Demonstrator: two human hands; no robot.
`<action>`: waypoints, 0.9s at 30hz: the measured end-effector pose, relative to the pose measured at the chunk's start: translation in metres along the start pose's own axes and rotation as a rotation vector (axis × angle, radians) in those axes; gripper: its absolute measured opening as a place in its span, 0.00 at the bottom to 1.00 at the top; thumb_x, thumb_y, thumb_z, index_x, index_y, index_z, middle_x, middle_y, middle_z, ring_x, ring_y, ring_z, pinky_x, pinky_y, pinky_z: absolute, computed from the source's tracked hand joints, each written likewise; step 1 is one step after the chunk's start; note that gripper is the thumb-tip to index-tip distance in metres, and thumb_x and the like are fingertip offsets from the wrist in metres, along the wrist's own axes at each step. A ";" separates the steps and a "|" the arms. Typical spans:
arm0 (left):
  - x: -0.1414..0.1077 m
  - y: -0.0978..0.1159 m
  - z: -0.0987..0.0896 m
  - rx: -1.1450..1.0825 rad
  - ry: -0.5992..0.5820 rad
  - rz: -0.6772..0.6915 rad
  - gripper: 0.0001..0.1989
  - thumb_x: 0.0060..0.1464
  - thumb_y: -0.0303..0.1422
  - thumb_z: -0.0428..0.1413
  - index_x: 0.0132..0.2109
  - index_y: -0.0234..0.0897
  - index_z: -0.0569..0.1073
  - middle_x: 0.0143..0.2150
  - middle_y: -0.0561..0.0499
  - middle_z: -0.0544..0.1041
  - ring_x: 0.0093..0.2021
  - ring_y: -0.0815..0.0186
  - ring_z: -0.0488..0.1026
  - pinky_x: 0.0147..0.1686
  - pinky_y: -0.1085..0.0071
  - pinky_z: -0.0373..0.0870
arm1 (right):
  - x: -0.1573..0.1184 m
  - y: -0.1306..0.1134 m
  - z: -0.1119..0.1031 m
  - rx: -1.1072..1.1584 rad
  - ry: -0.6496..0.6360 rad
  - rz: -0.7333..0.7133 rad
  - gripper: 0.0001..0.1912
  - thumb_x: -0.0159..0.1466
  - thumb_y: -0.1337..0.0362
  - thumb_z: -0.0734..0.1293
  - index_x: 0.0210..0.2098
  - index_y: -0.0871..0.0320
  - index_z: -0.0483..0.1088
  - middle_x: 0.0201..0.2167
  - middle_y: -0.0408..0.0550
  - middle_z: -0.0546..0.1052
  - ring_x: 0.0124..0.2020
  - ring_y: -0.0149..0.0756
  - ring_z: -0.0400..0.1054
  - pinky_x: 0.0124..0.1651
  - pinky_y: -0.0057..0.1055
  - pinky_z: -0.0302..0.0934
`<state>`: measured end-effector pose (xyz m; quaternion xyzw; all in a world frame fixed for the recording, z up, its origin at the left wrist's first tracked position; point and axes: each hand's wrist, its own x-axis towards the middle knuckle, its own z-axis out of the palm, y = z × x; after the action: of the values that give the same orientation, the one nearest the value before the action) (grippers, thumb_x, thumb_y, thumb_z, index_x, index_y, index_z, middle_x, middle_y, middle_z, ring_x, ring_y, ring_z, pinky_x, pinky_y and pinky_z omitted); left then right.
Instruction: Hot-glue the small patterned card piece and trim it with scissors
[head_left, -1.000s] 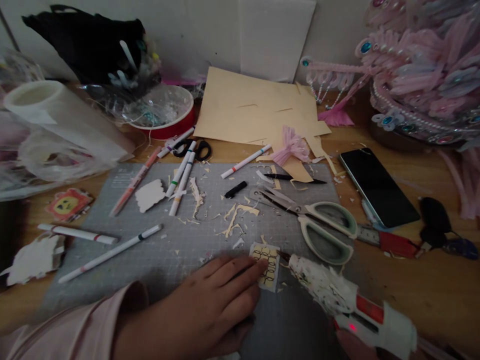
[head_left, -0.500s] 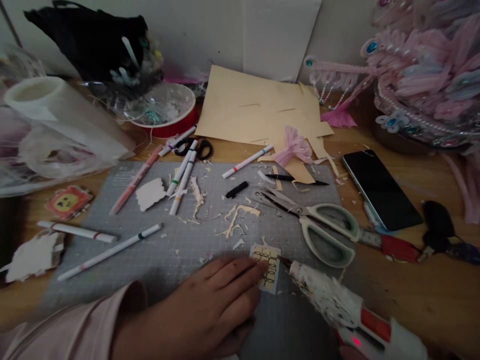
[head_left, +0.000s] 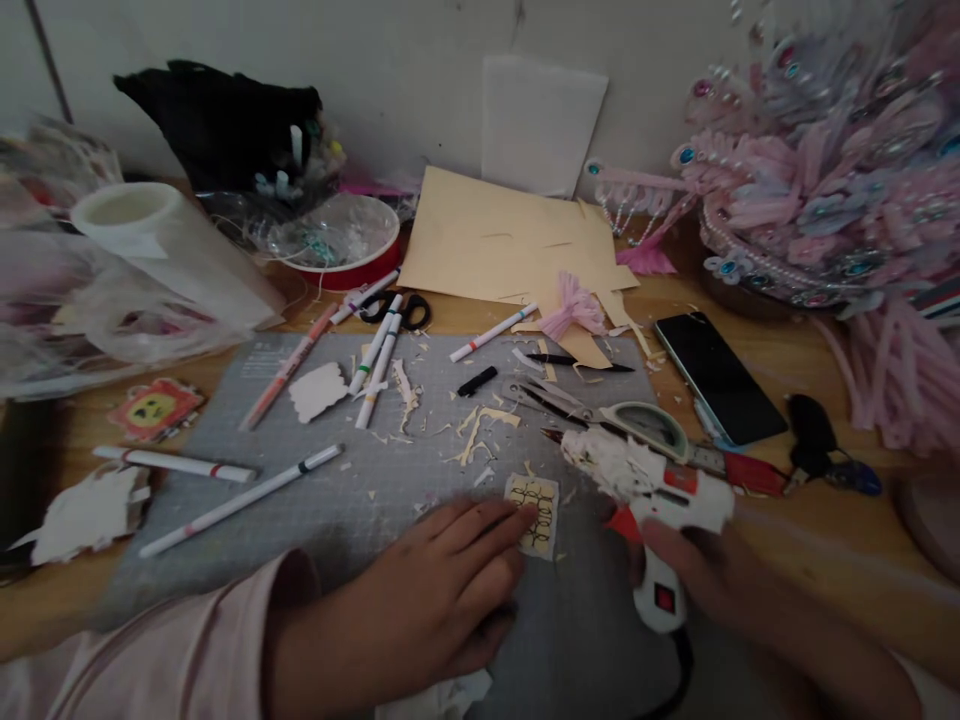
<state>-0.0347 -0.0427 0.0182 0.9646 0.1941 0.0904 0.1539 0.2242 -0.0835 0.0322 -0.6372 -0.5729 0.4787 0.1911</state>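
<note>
- Landmark: the cutting mat (head_left: 285,510). All places below refer to it.
- Workpiece: the patterned card (head_left: 546,525), a small yellow piece with dark looped lines and a pale border. It lies flat on the near part of the mat, right of the mat's middle.
- Step in hand (judged): steadying the card for gluing, with the glue gun (head_left: 637,480) ready beside it.
- Next move (judged): calls for placing the nozzle (head_left: 553,436) accurately at the card, clear of the left fingertips, with the card held steady.
- Left hand (head_left: 446,590): palm down over the near part of the mat, fingers extended and close together. Leading fingertips rest on the card's left side, without a visible grasp. The thumb is largely hidden.
- Right hand (head_left: 697,565): closed around the glue gun's handle, above the mat's near right part. Whether a finger presses the trigger (head_left: 624,522) cannot be told.
- Nozzle: points left, apart from the card, over the mat's right half. Its exact height cannot be told.
- Scissors (head_left: 559,400): on the mat's right part, beyond the card, partly hidden by the glue gun.
</note>
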 end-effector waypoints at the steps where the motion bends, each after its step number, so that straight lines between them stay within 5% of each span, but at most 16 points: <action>1: 0.000 0.000 0.000 0.004 0.001 0.001 0.10 0.54 0.35 0.51 0.41 0.34 0.68 0.58 0.44 0.65 0.56 0.59 0.62 0.52 0.64 0.62 | 0.006 -0.003 -0.001 -0.040 0.041 -0.016 0.17 0.61 0.53 0.57 0.26 0.54 0.71 0.17 0.45 0.73 0.25 0.40 0.69 0.31 0.35 0.65; 5: 0.001 0.000 0.002 0.013 0.004 0.010 0.13 0.55 0.36 0.49 0.44 0.32 0.68 0.58 0.43 0.66 0.55 0.59 0.62 0.52 0.64 0.61 | 0.023 -0.001 -0.007 -0.198 0.259 -0.007 0.22 0.60 0.48 0.56 0.17 0.54 0.62 0.14 0.44 0.68 0.20 0.37 0.66 0.24 0.32 0.60; 11: 0.003 -0.001 0.004 0.004 -0.024 0.008 0.22 0.55 0.38 0.49 0.55 0.32 0.62 0.58 0.45 0.66 0.55 0.59 0.62 0.52 0.64 0.60 | 0.031 -0.001 -0.018 -0.303 0.196 0.153 0.28 0.62 0.46 0.50 0.15 0.56 0.61 0.09 0.41 0.66 0.11 0.31 0.61 0.18 0.27 0.54; 19: 0.004 0.000 0.005 0.053 -0.043 0.024 0.24 0.54 0.41 0.49 0.54 0.32 0.63 0.57 0.46 0.67 0.54 0.59 0.62 0.51 0.64 0.59 | 0.010 -0.029 -0.001 -0.855 0.396 -0.052 0.23 0.62 0.49 0.54 0.23 0.57 0.69 0.18 0.48 0.73 0.20 0.38 0.68 0.22 0.29 0.50; 23: 0.004 -0.001 0.007 0.025 -0.058 0.029 0.27 0.52 0.43 0.50 0.55 0.32 0.62 0.61 0.44 0.61 0.55 0.58 0.60 0.53 0.63 0.57 | 0.007 -0.034 0.024 -0.521 0.130 -0.058 0.17 0.62 0.55 0.57 0.43 0.56 0.68 0.19 0.44 0.73 0.21 0.34 0.68 0.24 0.27 0.54; 27: 0.006 -0.001 0.006 -0.021 -0.099 0.034 0.29 0.49 0.44 0.51 0.56 0.32 0.62 0.64 0.43 0.57 0.55 0.56 0.60 0.53 0.60 0.56 | 0.008 -0.039 0.034 0.126 -0.194 0.176 0.32 0.62 0.55 0.57 0.62 0.56 0.43 0.23 0.41 0.73 0.15 0.30 0.65 0.19 0.26 0.56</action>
<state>-0.0277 -0.0411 0.0126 0.9694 0.1688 0.0474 0.1719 0.1738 -0.0764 0.0441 -0.6225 -0.4996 0.5879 0.1317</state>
